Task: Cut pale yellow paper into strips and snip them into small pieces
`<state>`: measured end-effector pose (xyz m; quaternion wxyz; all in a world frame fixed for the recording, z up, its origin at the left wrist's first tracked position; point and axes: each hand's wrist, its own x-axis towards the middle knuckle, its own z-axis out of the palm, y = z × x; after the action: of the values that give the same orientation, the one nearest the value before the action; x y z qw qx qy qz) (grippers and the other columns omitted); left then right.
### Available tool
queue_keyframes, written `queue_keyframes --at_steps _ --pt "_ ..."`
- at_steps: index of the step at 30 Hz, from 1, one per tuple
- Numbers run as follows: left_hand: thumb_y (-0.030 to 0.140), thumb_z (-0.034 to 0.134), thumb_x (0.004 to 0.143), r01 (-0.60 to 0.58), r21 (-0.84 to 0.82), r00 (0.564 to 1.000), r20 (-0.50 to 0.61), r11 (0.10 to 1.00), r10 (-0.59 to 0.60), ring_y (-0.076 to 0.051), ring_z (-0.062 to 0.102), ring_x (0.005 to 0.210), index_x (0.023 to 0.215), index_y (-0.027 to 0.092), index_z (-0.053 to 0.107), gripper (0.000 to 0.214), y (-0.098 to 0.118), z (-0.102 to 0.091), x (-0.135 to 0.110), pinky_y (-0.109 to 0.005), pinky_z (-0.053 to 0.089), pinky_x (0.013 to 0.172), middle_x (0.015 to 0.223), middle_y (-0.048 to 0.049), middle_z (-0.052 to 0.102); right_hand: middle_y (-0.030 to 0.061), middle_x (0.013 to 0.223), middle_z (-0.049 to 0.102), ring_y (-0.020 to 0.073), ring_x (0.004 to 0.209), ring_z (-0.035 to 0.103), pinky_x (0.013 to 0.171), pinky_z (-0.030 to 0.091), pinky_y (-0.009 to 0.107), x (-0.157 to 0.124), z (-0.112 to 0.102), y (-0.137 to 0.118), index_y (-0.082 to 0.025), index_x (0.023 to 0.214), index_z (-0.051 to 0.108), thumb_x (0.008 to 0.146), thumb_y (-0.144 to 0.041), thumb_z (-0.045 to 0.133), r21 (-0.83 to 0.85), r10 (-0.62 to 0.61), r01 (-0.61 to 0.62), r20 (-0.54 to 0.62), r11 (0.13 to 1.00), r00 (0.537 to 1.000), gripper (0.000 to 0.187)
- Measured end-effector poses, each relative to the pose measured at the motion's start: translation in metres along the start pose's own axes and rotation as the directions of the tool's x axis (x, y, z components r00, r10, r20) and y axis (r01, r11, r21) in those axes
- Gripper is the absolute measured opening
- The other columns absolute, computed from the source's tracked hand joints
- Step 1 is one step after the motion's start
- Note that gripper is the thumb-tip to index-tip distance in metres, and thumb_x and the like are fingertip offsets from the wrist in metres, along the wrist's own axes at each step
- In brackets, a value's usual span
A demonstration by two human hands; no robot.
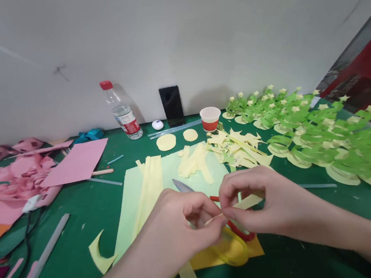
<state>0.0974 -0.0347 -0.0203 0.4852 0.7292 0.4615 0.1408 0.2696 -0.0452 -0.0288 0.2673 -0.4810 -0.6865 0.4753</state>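
Between my two hands is a pale yellow paper strip point(249, 201). My left hand point(195, 219) pinches it with thumb and forefinger, and my right hand point(253, 202) grips it right beside, the fingertips touching. Under the hands lie scissors point(234, 247) with red and yellow handles, their blade pointing away to the left. A pale green sheet point(128, 197) lies beneath, bearing long yellow paper strips point(149, 173) and a heap of short yellow pieces point(194, 162). Part of an orange-yellow sheet point(253, 249) shows below the scissors.
Behind stand a water bottle point(126, 114), a phone point(172, 105) against the wall and a paper cup point(210, 118). Yellow scraps point(238, 145) lie near the cup. Rows of green paper trees point(332, 129) with stars fill the right. Pink paper point(79, 162) and a glue stick point(50, 248) are left.
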Motion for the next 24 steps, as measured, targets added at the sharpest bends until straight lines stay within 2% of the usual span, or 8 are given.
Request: queue_keyframes --at_steps 3,6,10,13,17,20,22,24 --pt "0.023 0.051 0.079 -0.104 0.203 0.989 -0.079 0.974 0.122 -0.008 0.05 0.042 0.055 0.017 0.059 0.026 -0.004 0.005 -0.002 -0.016 0.036 0.043 0.047 0.0042 0.059 -0.0046 0.058 0.056 0.0079 0.056 0.049 0.057 0.042 0.018 0.001 0.003 0.0 -0.018 0.059 0.057 0.062 -0.006 0.052 -0.007 -0.009 0.009 -0.024 1.0 1.0 0.013" --pt "0.024 0.051 0.08 -0.133 0.276 0.981 -0.1 0.952 0.166 -0.008 0.049 0.04 0.055 0.018 0.058 0.027 -0.005 0.007 -0.005 -0.016 0.032 0.039 0.046 0.0048 0.056 -0.0042 0.057 0.055 0.0076 0.056 0.048 0.052 0.04 0.016 0.001 0.002 -0.002 -0.017 0.058 0.057 0.06 -0.006 0.052 -0.052 -0.008 0.007 -0.016 0.999 1.0 0.013" --pt "0.025 0.052 0.08 -0.136 0.23 0.983 -0.092 0.964 0.16 -0.008 0.052 0.041 0.057 0.019 0.061 0.026 -0.002 0.002 -0.008 -0.014 0.034 0.039 0.047 0.0046 0.06 -0.0051 0.054 0.05 0.006 0.044 0.049 0.039 0.038 0.014 -0.002 -0.007 -0.004 -0.018 0.058 0.054 0.064 -0.01 0.05 0.05 0.072 -0.074 0.047 0.996 0.996 0.01" --pt "0.024 0.054 0.079 -0.129 0.153 0.987 -0.08 0.98 0.142 -0.008 0.052 0.041 0.056 0.018 0.061 0.025 0.0 -0.003 -0.009 -0.014 0.035 0.04 0.047 0.004 0.062 -0.0063 0.05 0.049 0.0058 0.038 0.05 0.036 0.039 0.014 -0.005 -0.016 -0.002 -0.018 0.06 0.053 0.066 -0.01 0.049 0.105 0.154 -0.166 0.116 0.981 0.981 0.01" --pt "0.024 0.059 0.076 -0.071 0.044 0.993 -0.086 0.997 0.075 -0.008 0.048 0.038 0.056 0.018 0.064 0.021 0.003 -0.008 -0.008 -0.015 0.032 0.037 0.044 0.0032 0.061 -0.0061 0.044 0.05 0.0066 0.035 0.049 0.035 0.037 0.014 -0.007 -0.035 0.003 -0.019 0.06 0.052 0.068 -0.015 0.052 0.004 0.155 -0.156 0.112 0.988 0.982 0.009" --pt "0.022 0.06 0.075 -0.035 -0.037 0.996 -0.083 0.999 0.031 -0.007 0.048 0.039 0.055 0.018 0.064 0.02 0.004 -0.012 -0.006 -0.014 0.032 0.037 0.044 0.0032 0.063 -0.0047 0.043 0.05 0.0087 0.036 0.05 0.035 0.038 0.017 -0.007 -0.051 0.005 -0.02 0.058 0.053 0.067 -0.017 0.054 -0.148 0.096 -0.093 0.012 0.985 0.995 0.01" --pt "0.022 0.061 0.074 -0.03 -0.087 0.997 -0.071 0.996 0.024 -0.007 0.051 0.04 0.056 0.018 0.064 0.019 0.003 -0.013 -0.004 -0.013 0.035 0.039 0.045 0.0033 0.064 -0.0033 0.048 0.054 0.0089 0.039 0.05 0.038 0.039 0.019 -0.008 -0.056 0.004 -0.02 0.057 0.056 0.068 -0.019 0.057 -0.219 -0.015 -0.013 -0.125 0.976 0.992 0.011" --pt "0.022 0.061 0.074 -0.009 -0.135 0.999 -0.045 0.991 0.003 -0.007 0.055 0.041 0.057 0.018 0.065 0.018 0.003 -0.012 -0.002 -0.012 0.038 0.041 0.047 0.0033 0.065 -0.0007 0.061 0.062 0.0103 0.048 0.054 0.044 0.043 0.02 -0.008 -0.053 0.001 -0.022 0.064 0.062 0.072 -0.026 0.059 -0.265 -0.142 0.091 -0.182 0.96 0.973 0.009"
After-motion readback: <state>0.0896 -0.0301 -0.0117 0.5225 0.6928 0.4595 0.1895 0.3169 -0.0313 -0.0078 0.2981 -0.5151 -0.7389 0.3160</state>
